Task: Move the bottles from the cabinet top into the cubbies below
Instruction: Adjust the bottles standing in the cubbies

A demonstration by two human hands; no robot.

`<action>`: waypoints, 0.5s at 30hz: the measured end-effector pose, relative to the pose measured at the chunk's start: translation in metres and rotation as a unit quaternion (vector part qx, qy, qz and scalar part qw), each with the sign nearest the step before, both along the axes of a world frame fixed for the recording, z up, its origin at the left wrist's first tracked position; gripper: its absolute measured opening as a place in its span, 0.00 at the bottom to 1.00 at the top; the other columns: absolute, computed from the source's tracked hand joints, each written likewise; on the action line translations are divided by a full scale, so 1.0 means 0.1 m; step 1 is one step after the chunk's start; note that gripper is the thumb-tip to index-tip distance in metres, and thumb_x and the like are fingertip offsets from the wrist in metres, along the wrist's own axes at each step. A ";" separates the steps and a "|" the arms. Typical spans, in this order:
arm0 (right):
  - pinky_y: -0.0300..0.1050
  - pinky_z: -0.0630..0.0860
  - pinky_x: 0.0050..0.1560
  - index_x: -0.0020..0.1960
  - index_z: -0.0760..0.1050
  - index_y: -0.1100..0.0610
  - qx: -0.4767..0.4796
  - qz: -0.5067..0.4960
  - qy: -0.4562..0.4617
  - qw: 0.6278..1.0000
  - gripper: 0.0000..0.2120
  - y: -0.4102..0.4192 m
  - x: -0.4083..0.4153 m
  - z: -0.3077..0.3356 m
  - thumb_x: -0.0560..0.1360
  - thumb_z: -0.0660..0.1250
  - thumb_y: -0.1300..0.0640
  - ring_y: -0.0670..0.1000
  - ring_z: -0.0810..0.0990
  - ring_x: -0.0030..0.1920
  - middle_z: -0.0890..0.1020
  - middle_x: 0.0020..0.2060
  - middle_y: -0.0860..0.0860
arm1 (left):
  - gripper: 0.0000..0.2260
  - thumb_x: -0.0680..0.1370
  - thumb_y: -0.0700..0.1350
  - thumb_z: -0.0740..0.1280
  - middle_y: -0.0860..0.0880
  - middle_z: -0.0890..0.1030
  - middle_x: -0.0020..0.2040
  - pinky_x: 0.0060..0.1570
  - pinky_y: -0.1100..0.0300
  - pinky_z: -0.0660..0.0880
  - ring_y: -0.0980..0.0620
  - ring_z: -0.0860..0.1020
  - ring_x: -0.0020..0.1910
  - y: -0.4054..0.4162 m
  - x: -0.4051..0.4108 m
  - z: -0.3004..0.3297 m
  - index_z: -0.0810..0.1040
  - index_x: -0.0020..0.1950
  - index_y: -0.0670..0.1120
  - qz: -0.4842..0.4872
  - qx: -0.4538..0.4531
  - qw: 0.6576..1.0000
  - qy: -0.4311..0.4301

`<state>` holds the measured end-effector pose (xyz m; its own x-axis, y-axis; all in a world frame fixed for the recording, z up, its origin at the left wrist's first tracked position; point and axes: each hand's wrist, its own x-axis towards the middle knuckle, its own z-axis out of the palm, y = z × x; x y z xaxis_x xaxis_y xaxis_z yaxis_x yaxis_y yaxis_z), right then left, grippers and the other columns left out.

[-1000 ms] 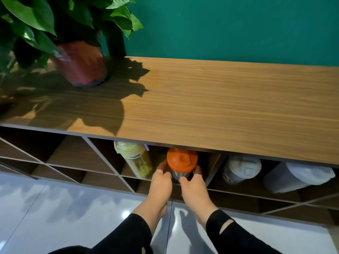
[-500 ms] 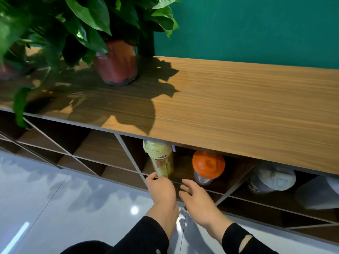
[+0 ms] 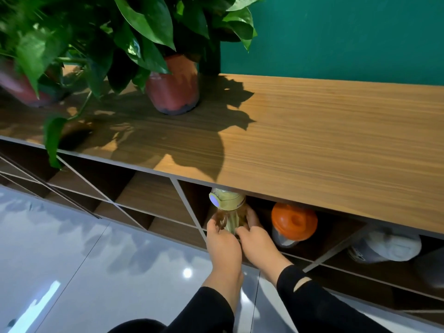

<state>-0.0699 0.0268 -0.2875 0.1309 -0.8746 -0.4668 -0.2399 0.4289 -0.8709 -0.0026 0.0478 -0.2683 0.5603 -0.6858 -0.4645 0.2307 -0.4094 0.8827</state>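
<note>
— Where's the yellow bottle (image 3: 227, 211)?

— In the top row cubby (image 3: 192, 203), under the front edge of the cabinet top (image 3: 324, 140). Its long axis leans, with the pale green cap toward the camera and the base deeper in.

— And the hands?

— Both grasp its body: left hand (image 3: 222, 239) on the left side, right hand (image 3: 255, 239) on the right (fingers curl around it).

— Neighbours?

— The orange-capped bottle (image 3: 292, 223) stands just to the right in the same cubby, also tipped cap-forward. A white-lidded bottle (image 3: 386, 246) sits one cubby further right. A potted plant (image 3: 173, 92) stands on top.
</note>
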 end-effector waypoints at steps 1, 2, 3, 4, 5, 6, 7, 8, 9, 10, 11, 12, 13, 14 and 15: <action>0.48 0.72 0.65 0.81 0.52 0.45 -0.002 -0.003 0.003 1.000 0.35 -0.01 0.02 -0.01 0.79 0.60 0.64 0.57 0.72 0.71 0.68 0.75 0.55 | 0.21 0.82 0.31 0.52 0.55 0.79 0.49 0.46 0.63 0.75 0.59 0.78 0.46 0.00 0.01 0.01 0.70 0.71 0.46 0.005 0.000 1.000 -0.002; 0.50 0.71 0.68 0.81 0.51 0.46 -0.002 -0.012 0.001 1.000 0.35 0.00 0.03 -0.02 0.79 0.60 0.64 0.58 0.71 0.72 0.66 0.76 0.55 | 0.22 0.82 0.31 0.52 0.54 0.78 0.52 0.50 0.61 0.75 0.57 0.78 0.48 -0.01 0.03 0.01 0.68 0.74 0.46 0.006 0.002 1.000 -0.001; 0.53 0.72 0.68 0.80 0.51 0.45 0.001 -0.025 -0.002 1.000 0.36 0.00 0.05 -0.03 0.78 0.60 0.64 0.58 0.72 0.71 0.67 0.76 0.55 | 0.24 0.82 0.32 0.52 0.53 0.78 0.55 0.55 0.57 0.76 0.54 0.78 0.51 -0.02 0.05 0.00 0.65 0.76 0.48 0.002 0.002 1.000 0.004; 0.55 0.75 0.66 0.80 0.52 0.44 0.002 -0.035 -0.002 0.999 0.36 0.01 0.06 -0.05 0.78 0.61 0.64 0.58 0.74 0.67 0.70 0.73 0.56 | 0.26 0.81 0.32 0.53 0.52 0.79 0.57 0.57 0.54 0.77 0.53 0.79 0.53 -0.03 0.06 -0.01 0.63 0.78 0.50 -0.006 0.004 1.000 0.009; 0.54 0.78 0.61 0.79 0.53 0.44 0.005 -0.037 0.001 0.999 0.35 0.02 0.08 -0.06 0.78 0.61 0.64 0.56 0.77 0.63 0.73 0.69 0.55 | 0.26 0.81 0.32 0.54 0.51 0.80 0.57 0.59 0.51 0.78 0.53 0.80 0.53 -0.04 0.07 -0.03 0.64 0.77 0.51 -0.015 0.005 1.000 0.017; 0.52 0.79 0.57 0.79 0.54 0.44 0.005 -0.033 0.003 0.999 0.34 0.02 0.08 -0.06 0.79 0.61 0.64 0.55 0.79 0.58 0.75 0.65 0.54 | 0.25 0.81 0.32 0.54 0.50 0.82 0.56 0.59 0.50 0.79 0.52 0.81 0.53 -0.04 0.07 -0.03 0.66 0.76 0.51 -0.021 0.009 0.999 0.024; 0.50 0.80 0.55 0.79 0.53 0.44 0.005 -0.028 0.006 1.000 0.34 0.01 0.08 -0.08 0.79 0.60 0.63 0.54 0.79 0.56 0.76 0.63 0.54 | 0.24 0.81 0.33 0.54 0.48 0.82 0.56 0.59 0.49 0.80 0.52 0.81 0.53 -0.03 0.05 -0.04 0.68 0.75 0.51 -0.023 0.014 0.999 0.029; 0.49 0.79 0.53 0.79 0.53 0.44 0.000 -0.022 0.013 1.000 0.34 0.00 0.06 -0.10 0.79 0.60 0.63 0.55 0.80 0.56 0.76 0.64 0.55 | 0.24 0.81 0.33 0.53 0.47 0.83 0.57 0.59 0.48 0.80 0.51 0.81 0.53 -0.03 0.05 -0.06 0.69 0.74 0.51 -0.027 0.021 0.999 0.032; 0.48 0.79 0.53 0.80 0.53 0.44 0.001 -0.021 0.018 1.000 0.34 -0.01 0.05 -0.11 0.80 0.60 0.63 0.55 0.79 0.57 0.75 0.67 0.56 | 0.24 0.81 0.33 0.53 0.46 0.83 0.57 0.59 0.47 0.80 0.50 0.81 0.54 -0.03 0.03 -0.07 0.69 0.74 0.52 -0.027 0.023 0.999 0.033; 0.46 0.78 0.53 0.80 0.52 0.44 0.003 -0.020 0.017 1.000 0.34 -0.02 0.03 -0.09 0.80 0.60 0.64 0.54 0.78 0.57 0.74 0.68 0.57 | 0.25 0.81 0.33 0.52 0.46 0.82 0.57 0.59 0.46 0.80 0.49 0.81 0.54 -0.03 0.02 -0.05 0.68 0.74 0.52 -0.028 0.028 0.999 0.033; 0.46 0.78 0.53 0.80 0.52 0.44 0.004 -0.018 0.015 1.000 0.34 -0.01 0.03 -0.09 0.80 0.60 0.64 0.54 0.78 0.56 0.74 0.69 0.57 | 0.25 0.81 0.33 0.52 0.46 0.82 0.57 0.60 0.45 0.79 0.48 0.81 0.54 -0.03 0.03 -0.05 0.68 0.75 0.52 -0.027 0.027 0.999 0.032; 0.46 0.78 0.54 0.81 0.51 0.45 0.004 -0.013 0.012 1.000 0.35 0.01 0.02 -0.07 0.80 0.60 0.63 0.53 0.78 0.56 0.74 0.69 0.57 | 0.25 0.81 0.33 0.52 0.46 0.82 0.58 0.61 0.45 0.79 0.48 0.81 0.55 -0.03 0.03 -0.03 0.67 0.75 0.52 -0.022 0.027 0.999 0.030; 0.47 0.77 0.55 0.81 0.50 0.46 0.003 -0.007 0.020 1.000 0.35 0.04 0.02 -0.07 0.80 0.60 0.62 0.53 0.78 0.56 0.74 0.69 0.57 | 0.24 0.82 0.33 0.52 0.46 0.80 0.61 0.62 0.45 0.77 0.47 0.80 0.57 -0.03 0.04 -0.05 0.66 0.76 0.50 -0.019 0.031 0.999 0.029; 0.46 0.77 0.56 0.82 0.50 0.47 0.001 0.000 0.031 1.000 0.34 0.08 0.01 -0.02 0.81 0.60 0.61 0.54 0.78 0.57 0.75 0.69 0.57 | 0.24 0.82 0.34 0.52 0.45 0.78 0.65 0.64 0.47 0.76 0.45 0.78 0.61 -0.02 0.03 -0.03 0.64 0.77 0.49 -0.013 0.042 0.999 0.027; 0.45 0.76 0.58 0.81 0.51 0.49 -0.006 0.008 0.038 0.999 0.32 0.10 -0.01 0.00 0.82 0.60 0.60 0.53 0.78 0.59 0.75 0.68 0.57 | 0.24 0.83 0.34 0.52 0.44 0.75 0.69 0.65 0.50 0.74 0.44 0.76 0.64 -0.01 0.02 -0.03 0.62 0.79 0.48 0.001 0.054 0.998 0.033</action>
<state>-0.0713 0.0369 -0.2878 0.1087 -0.8781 -0.4660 -0.3117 0.4151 -0.8547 -0.0008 0.0464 -0.2716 0.5271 -0.6291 -0.5713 0.2869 -0.5010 0.8165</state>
